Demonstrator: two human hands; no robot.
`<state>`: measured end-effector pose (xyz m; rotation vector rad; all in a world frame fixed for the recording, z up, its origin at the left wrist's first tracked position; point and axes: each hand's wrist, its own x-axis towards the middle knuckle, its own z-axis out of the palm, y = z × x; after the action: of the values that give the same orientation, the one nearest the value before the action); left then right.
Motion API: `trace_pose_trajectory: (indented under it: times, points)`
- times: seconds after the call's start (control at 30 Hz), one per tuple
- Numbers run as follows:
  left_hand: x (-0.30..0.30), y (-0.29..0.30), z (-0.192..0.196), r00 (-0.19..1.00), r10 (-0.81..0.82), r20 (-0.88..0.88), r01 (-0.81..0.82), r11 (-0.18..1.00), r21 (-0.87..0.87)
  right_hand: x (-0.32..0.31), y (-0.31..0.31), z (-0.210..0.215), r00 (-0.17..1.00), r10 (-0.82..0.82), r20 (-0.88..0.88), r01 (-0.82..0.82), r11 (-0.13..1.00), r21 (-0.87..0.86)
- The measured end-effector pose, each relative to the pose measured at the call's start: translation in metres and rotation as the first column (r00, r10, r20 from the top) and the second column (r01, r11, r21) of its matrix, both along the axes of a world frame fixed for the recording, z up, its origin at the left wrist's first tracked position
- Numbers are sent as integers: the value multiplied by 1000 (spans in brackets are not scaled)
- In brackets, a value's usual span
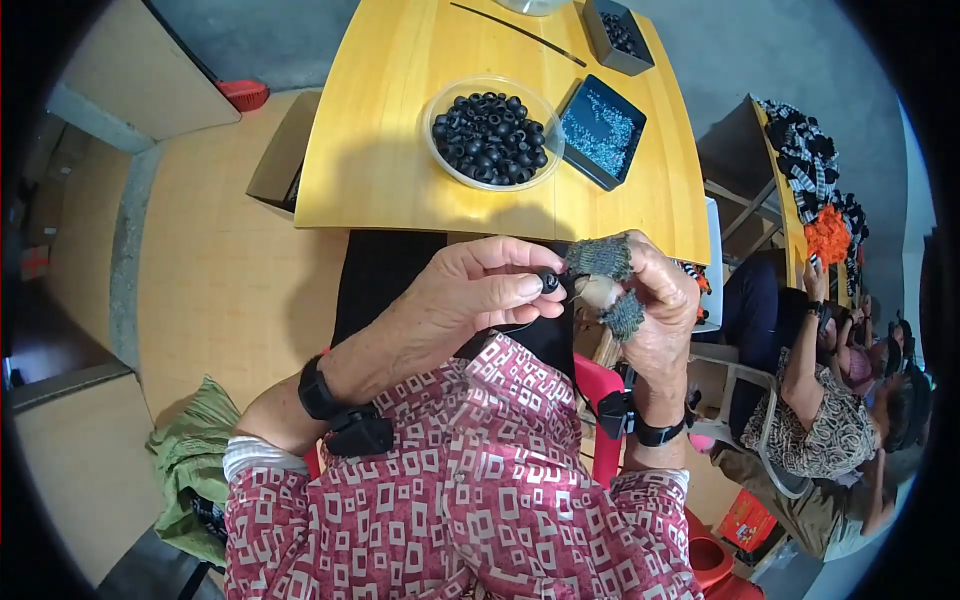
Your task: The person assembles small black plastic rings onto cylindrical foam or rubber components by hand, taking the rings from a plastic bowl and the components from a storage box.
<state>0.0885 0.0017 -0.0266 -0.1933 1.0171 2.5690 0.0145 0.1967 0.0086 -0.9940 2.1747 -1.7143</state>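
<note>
My left hand (pixel 455 290) pinches a small black hollow bead (pixel 547 281) between thumb and fingers, just off the table's near edge and above my lap. Close against it on the right is my right hand (pixel 660 310), its fingers bent inward. Grey-green knitted sleeves (pixel 600 257) cover parts of its fingers. What those fingertips grip is hidden, though a thin dark strand seems to run near them. Beyond my hands stands a clear round bowl (pixel 556 152) full of similar black beads (pixel 490 135).
On the yellow table (pixel 370 130) are a dark tray (pixel 592 172) of tiny bluish beads, a grey box (pixel 622 62) of dark pieces and a thin black rod (pixel 520 35). A carton (pixel 275 165) stands left. Co-workers sit right, one hand (pixel 815 277) near an orange bundle (pixel 827 237).
</note>
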Motion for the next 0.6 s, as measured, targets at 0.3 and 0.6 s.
trace_pose_trajectory:
  times: [0.3, 0.6]
  points:
    - [1, 1, -4, 998, 60, -7, -60, 998, 37, -2, -3, 8, 984, 43, -171, -33, 998, 62]
    - [1, 2, -5, 997, 79, -25, -79, 997, -3, 1, -6, 7, 982, 42, -186, -31, 997, 64]
